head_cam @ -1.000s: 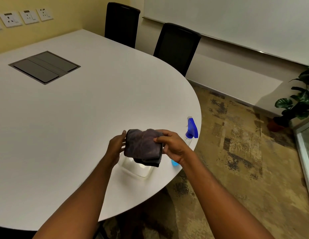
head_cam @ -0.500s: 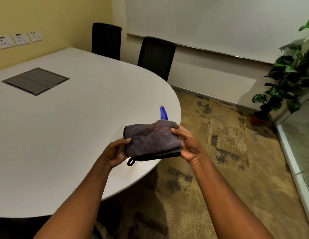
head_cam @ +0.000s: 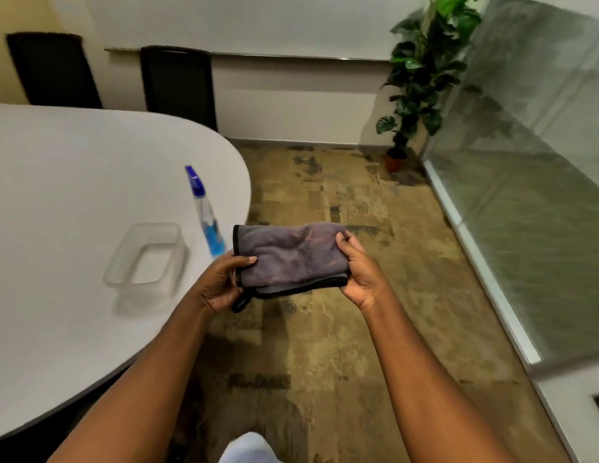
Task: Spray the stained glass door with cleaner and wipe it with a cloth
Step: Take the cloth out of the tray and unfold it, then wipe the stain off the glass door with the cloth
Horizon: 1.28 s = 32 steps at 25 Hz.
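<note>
Both hands are clamped on a folded grey microfibre cloth with black edging [head_cam: 291, 255], stretched between them above the floor, just off the table's rim. The left hand [head_cam: 221, 284] pinches its near-left corner, thumb on top; the right hand [head_cam: 358, 272] grips the opposite end, fingers curled over the fold. A small black loop dangles under the left hand. Just beside the cloth, on the rounded white table [head_cam: 74, 202], stands a clear spray bottle with blue liquid and blue trigger head [head_cam: 206, 213], with an empty clear plastic tub [head_cam: 147, 257] next to it. The frosted glass door [head_cam: 532, 168] runs along the right, well apart, past patterned brown carpet [head_cam: 325, 329].
</note>
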{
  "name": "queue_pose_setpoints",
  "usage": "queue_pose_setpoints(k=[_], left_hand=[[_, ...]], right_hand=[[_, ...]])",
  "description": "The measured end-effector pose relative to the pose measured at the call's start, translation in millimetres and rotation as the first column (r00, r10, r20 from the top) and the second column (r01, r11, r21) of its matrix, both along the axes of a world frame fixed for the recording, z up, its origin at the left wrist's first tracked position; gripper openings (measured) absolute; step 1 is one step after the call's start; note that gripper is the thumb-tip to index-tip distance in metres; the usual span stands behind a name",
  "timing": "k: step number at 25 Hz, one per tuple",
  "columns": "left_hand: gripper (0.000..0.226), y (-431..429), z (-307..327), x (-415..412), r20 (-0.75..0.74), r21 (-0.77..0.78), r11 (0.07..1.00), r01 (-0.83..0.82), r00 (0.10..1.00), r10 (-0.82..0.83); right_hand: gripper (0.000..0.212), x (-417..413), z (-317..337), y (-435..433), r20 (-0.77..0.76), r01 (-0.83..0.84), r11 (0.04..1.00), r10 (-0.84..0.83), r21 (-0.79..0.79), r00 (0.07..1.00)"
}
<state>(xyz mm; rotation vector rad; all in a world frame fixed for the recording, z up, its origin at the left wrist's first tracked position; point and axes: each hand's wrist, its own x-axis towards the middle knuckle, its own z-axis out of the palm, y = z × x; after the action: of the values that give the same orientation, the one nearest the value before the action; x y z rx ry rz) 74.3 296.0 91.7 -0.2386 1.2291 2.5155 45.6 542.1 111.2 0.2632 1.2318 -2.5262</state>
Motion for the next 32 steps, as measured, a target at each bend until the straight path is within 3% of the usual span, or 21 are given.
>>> queue_pose_setpoints(k=[5,9,12,16,19,23,26,29,32], left_hand=[[0.045,83.9,8.6,-15.7,0.096,-0.022,0.994,0.111,0.99,-0.108],[0.044,140.7,19.2,-23.4,0.146,0.05,0.966,0.253,0.955,-0.258],[0.042,180.7,17.6,-21.7,0.182,-0.034,0.944,0.327,0.931,-0.316],[0.029,242.2,10.9,-0.2,0.071,-0.164,0.93,0.33,0.944,-0.323],[0.04,293.6,9.0,31.4,-0.019,-0.224,0.91,0.349,0.932,-0.362],[0.028,371.9,19.2,84.1,-0.099,-0.104,0.834,0.541,0.829,-0.55],[0.03,427.9,28.6,115.3,-0.16,-0.03,0.704,0.709,0.692,-0.704],[0.033,491.6,35.4,148.3,-0.143,0.044,0.535,0.844,0.535,-0.832],[0.063,555.5,39.7,177.8,-0.106,0.087,0.368,0.926,0.376,-0.921]], right_hand=[[0.035,38.2,0.4,76.0,0.131,0.173,0.985,-0.17,-0.014,0.977],[0.02,70.9,-0.6,115.5,0.198,0.421,0.893,-0.389,-0.156,0.899],[0.021,103.6,-5.9,136.6,0.239,0.523,0.841,-0.484,-0.14,0.842],[0.046,163.9,-18.6,159.6,0.269,0.665,0.742,-0.625,-0.087,0.733],[0.051,210.2,-19.7,187.0,0.246,0.802,0.596,-0.774,-0.028,0.584],[0.032,272.8,-14.4,241.2,0.157,0.945,0.319,-0.932,-0.073,0.327],[0.021,311.7,-11.3,282.9,0.093,0.989,0.137,-0.986,-0.056,0.142],[0.016,356.5,-4.7,337.8,0.059,0.998,0.051,-0.997,-0.048,0.054],[0.011,406.5,6.7,391.3,0.061,0.992,0.014,-0.998,-0.122,0.021]])
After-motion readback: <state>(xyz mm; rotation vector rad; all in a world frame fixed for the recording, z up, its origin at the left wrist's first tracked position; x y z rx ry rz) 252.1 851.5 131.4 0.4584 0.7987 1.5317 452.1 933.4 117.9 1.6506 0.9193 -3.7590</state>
